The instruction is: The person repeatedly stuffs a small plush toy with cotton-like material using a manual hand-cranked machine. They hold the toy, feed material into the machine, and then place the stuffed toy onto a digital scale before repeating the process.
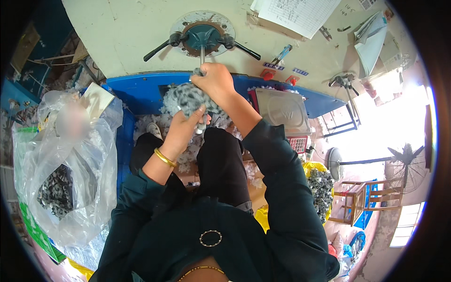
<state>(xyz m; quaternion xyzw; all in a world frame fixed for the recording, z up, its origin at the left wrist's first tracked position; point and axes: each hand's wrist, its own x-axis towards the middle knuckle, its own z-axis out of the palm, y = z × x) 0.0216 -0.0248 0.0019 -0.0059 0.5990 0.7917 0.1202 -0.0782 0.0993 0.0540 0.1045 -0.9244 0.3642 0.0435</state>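
A grey, dark-spotted plush piece point(183, 97) sits just on the wearer's side of the green machine head point(203, 37), held in both hands. The right hand point(215, 81) is the nearer of the 2 to the machine head; its fingers are closed on the upper end of the plush piece, right at the metal tube point(203, 55) that comes out of the machine head toward the wearer. The left hand point(189, 123), farther from the machine head, pinches the lower edge between thumb and fingers, so most of the plush piece lies between the 2 hands.

The right hand and the plush piece cover the tube's far end; whether it enters the plush piece cannot be told. The left hand's fingertips are partly hidden, and a small pale thing beside its thumb is hard to make out.

To the left of the machine head and nearer the wearer, a clear plastic bag point(91, 176) shows dark plush pieces point(56, 190) through its film, and a blurred patch hides part of its top. To the right of the machine head and nearer the wearer, a weighing scale point(282, 110) is partly covered by the right forearm. Beyond the machine head, to its right, paper sheets point(296, 16) are cut off by the upper edge.
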